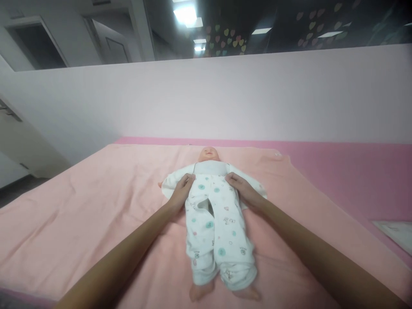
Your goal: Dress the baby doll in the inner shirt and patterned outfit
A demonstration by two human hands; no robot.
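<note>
A baby doll (209, 153) lies on its back, head away from me and feet towards me. It wears a white top with the sleeves spread to both sides, and white baby pants (227, 219) with green dots and small prints. A pale band (210, 168) covers the belly above the pants. My left hand (183, 189) pinches the waist of the pants at the left side. At the right side of the waist, my right hand (241, 186) grips the pants' edge. An open gap shows at the crotch. Both bare feet stick out of the cuffs.
A wrinkled pink blanket (96, 206) lies under the doll, over a pink padded surface (337, 180). Behind it stands a white wall (241, 98) with dark glass above. Something white (395, 234) lies at the right edge. A door (22, 141) is at the left.
</note>
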